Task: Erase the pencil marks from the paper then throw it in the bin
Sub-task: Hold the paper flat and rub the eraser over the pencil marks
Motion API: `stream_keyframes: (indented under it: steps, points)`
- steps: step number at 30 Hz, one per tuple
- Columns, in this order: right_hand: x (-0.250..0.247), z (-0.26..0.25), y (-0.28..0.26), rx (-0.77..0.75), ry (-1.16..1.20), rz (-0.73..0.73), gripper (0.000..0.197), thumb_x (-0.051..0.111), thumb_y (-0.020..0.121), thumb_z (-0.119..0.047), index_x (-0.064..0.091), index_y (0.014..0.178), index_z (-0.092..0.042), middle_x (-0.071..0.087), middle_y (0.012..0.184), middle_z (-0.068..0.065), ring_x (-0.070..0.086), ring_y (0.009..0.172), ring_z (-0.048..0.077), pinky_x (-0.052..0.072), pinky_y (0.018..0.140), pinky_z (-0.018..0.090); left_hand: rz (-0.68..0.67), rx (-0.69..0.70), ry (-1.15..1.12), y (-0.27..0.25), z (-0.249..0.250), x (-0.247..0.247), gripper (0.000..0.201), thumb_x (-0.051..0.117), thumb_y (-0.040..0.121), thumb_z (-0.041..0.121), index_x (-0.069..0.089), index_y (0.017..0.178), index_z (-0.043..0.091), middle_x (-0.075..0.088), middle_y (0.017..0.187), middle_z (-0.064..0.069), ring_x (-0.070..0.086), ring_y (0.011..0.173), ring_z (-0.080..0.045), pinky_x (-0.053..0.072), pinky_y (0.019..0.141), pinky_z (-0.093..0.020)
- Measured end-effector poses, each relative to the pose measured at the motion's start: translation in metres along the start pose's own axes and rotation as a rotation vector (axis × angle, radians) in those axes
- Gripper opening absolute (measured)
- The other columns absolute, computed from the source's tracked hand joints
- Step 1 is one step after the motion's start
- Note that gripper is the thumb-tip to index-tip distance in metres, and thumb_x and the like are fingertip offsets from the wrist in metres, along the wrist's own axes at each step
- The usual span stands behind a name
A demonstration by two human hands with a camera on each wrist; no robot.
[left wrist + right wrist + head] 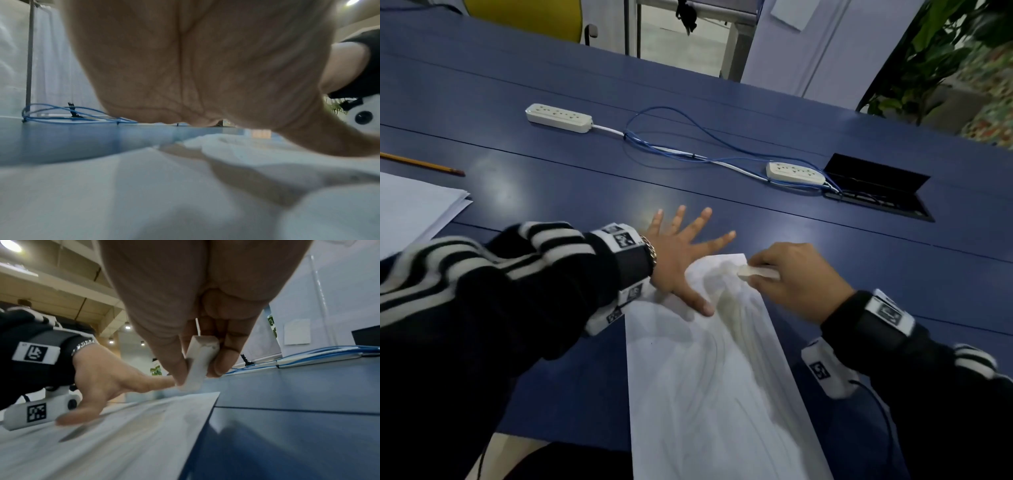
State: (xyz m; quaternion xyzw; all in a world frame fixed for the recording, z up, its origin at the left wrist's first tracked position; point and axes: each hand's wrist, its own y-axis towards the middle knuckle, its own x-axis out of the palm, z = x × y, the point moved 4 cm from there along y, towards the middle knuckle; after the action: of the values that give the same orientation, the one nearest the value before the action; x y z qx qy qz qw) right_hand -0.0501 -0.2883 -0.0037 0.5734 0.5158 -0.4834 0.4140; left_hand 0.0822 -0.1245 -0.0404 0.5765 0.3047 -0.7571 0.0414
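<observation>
Half the eraser stays finger-hidden.

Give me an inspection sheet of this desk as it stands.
Surface: blue table.
Job's things: paper flat, faint pencil lines; white eraser near its far corner; bin not seen.
Clutter: pencil, paper stack, two power strips.
Hands: left hand spread, pressing the paper; right hand pinching the eraser.
Cables: blue cables looped between the strips.
Surroundings: yellow chair, plant.
</observation>
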Motion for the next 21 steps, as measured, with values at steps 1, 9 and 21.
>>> stream_keyframes:
  steps: [1, 9, 21]
  points:
    - [-0.004, -0.002, -0.009, 0.004, 0.025, 0.008, 0.019, 0.067, 0.087, -0.044, 0.073, 0.096, -0.027, 0.062, 0.081, -0.013, 0.058, 0.078, 0.013, 0.039, 0.072, 0.026, 0.025, 0.021, -0.064, -0.007, -0.004, -0.006, 0.13, 0.058, 0.062, 0.101, -0.031, 0.149, 0.065, -0.045, 0.164, 0.003, -0.035, 0.152, -0.042, -0.015, 0.121, -0.07]
    - [0.03, -0.043, -0.058, -0.112, 0.103, -0.192, 0.024, 0.065, 0.084, -0.043, 0.068, 0.104, -0.031, 0.064, 0.101, -0.015, 0.061, 0.092, 0.008, 0.05, 0.083, 0.027, -0.122, 0.214, -0.044, -0.063, -0.004, 0.046, 0.121, 0.065, 0.085, 0.078, -0.01, 0.168, 0.031, -0.024, 0.173, 0.01, -0.023, 0.158, -0.009, -0.016, 0.128, -0.039]
    - [0.027, -0.053, 0.004, -0.086, -0.028, -0.138, 0.045, 0.057, 0.081, -0.049, 0.069, 0.117, -0.024, 0.067, 0.107, -0.003, 0.063, 0.103, 0.021, 0.052, 0.09, 0.04, -0.012, -0.02, -0.003, -0.055, 0.008, 0.057, 0.158, 0.066, 0.054, 0.1, -0.022, 0.165, 0.03, -0.03, 0.172, 0.006, -0.025, 0.159, -0.027, -0.01, 0.129, -0.054]
